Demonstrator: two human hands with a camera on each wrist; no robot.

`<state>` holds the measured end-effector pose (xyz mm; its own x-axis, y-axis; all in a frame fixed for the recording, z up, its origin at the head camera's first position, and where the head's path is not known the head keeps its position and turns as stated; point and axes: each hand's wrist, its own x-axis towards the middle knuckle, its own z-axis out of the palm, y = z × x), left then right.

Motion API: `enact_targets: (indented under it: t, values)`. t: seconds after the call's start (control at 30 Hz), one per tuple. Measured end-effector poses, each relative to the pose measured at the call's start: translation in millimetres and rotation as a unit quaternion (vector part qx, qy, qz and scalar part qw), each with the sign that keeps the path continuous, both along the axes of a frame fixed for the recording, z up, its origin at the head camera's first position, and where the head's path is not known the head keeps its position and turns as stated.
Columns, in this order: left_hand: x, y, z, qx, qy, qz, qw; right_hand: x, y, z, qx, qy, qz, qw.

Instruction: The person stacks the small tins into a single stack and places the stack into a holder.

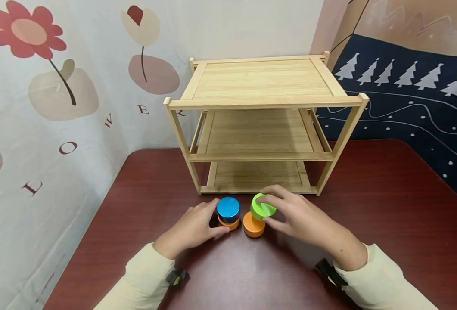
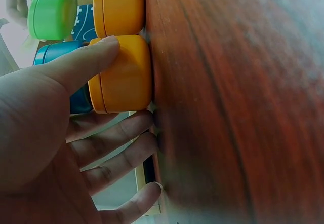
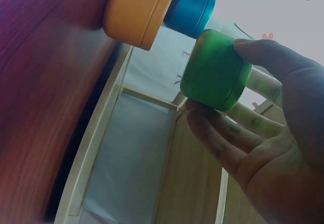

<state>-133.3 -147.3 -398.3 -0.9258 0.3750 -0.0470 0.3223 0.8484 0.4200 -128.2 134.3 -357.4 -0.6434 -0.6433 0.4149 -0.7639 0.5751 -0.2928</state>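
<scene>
My right hand [image 1: 303, 215] pinches a small green jar [image 3: 215, 69] between thumb and fingers, lifted off the table. Just below it, an orange jar [image 1: 253, 228] stands upright on the tabletop. To its left, a blue jar [image 1: 228, 209] sits on top of a second orange jar [image 2: 124, 74]. My left hand [image 1: 193, 226] holds this stack low down, its thumb on the lower orange jar and its fingers at the far side. In the left wrist view, the thumb hides part of the blue jar [image 2: 81, 97].
A three-level wooden rack [image 1: 267, 103] stands right behind the jars on the dark red table [image 1: 150, 181]. Printed cloths hang at the back: flowers and letters on the left [image 1: 77, 112], white trees on dark blue on the right [image 1: 414, 107].
</scene>
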Motion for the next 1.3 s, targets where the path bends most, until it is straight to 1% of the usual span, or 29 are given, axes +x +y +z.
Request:
enact_targets:
  t: [0.23, 0.57, 0.8, 1.03, 1.3]
  values:
    - [0.4, -0.2, -1.2, 0.002, -0.004, 0.003, 1.0000, -0.9, -4, 2.4, 0.002, -0.001, 0.001, 1.0000]
    - [-1.4, -0.6, -1.8, 0.000, -0.005, 0.006, 1.0000, -1.4, -6, 4.5, -0.004, 0.015, 0.007, 0.9999]
    - [0.7, -0.5, 0.1, 0.006, -0.003, -0.002, 1.0000, -1.4, -11, 9.7, -0.003, 0.007, 0.009, 0.9999]
    - [0.1, -1.0, -0.5, 0.011, 0.000, -0.005, 0.9999, -2.8, -17, 11.4, 0.001, 0.005, 0.014, 0.9999]
    - [0.4, -0.4, 0.4, 0.013, 0.000, -0.004, 0.9999, -5.6, -23, 13.2, -0.005, 0.005, 0.032, 0.9995]
